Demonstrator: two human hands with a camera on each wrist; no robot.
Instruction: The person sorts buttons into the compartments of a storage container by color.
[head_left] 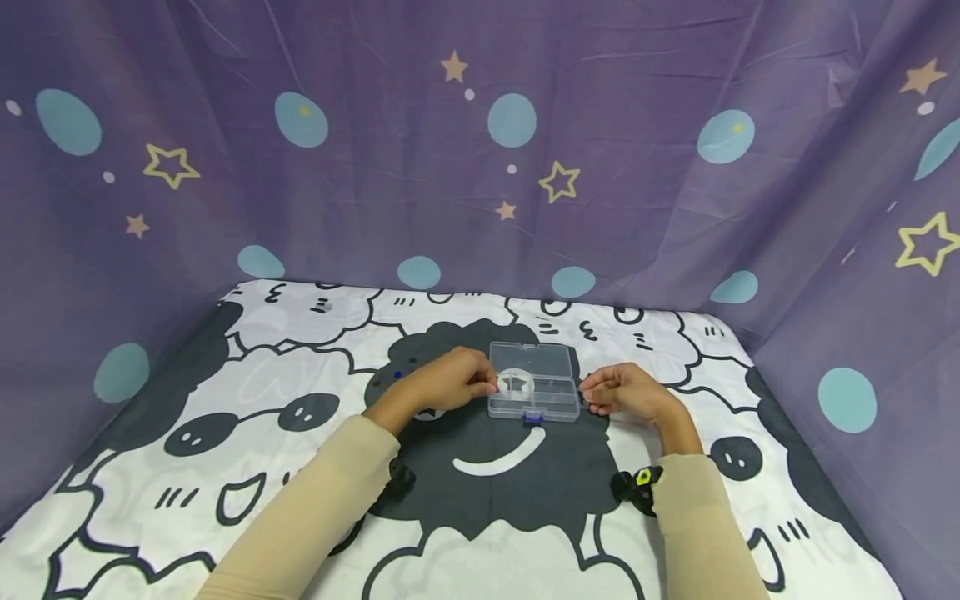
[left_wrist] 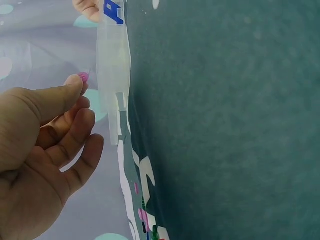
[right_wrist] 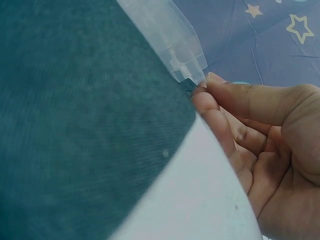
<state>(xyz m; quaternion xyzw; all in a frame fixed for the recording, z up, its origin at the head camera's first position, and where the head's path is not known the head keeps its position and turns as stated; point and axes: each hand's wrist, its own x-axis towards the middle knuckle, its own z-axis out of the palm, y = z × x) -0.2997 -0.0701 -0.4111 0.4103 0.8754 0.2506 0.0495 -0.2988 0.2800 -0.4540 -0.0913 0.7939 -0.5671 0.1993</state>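
Observation:
A clear plastic organizer box (head_left: 533, 396) with a blue latch (head_left: 533, 419) sits on the dark patch of the cloth, its lid (head_left: 530, 360) tipped back. At the box's left side, my left hand (head_left: 453, 379) pinches a small round pink piece (left_wrist: 83, 77) between thumb and finger; its exact kind is too small to tell. My right hand (head_left: 626, 390) grips the right edge of the box, thumb and forefinger meeting at the box's corner (right_wrist: 192, 70) in the right wrist view. The latch (left_wrist: 113, 11) also shows in the left wrist view.
Small coloured pieces (left_wrist: 142, 215), pink, green and others, lie on the cloth left of the box, partly behind my left forearm in the head view. A sheep-print cloth (head_left: 495, 558) covers the table. Purple curtains (head_left: 420, 208) hang behind and at both sides.

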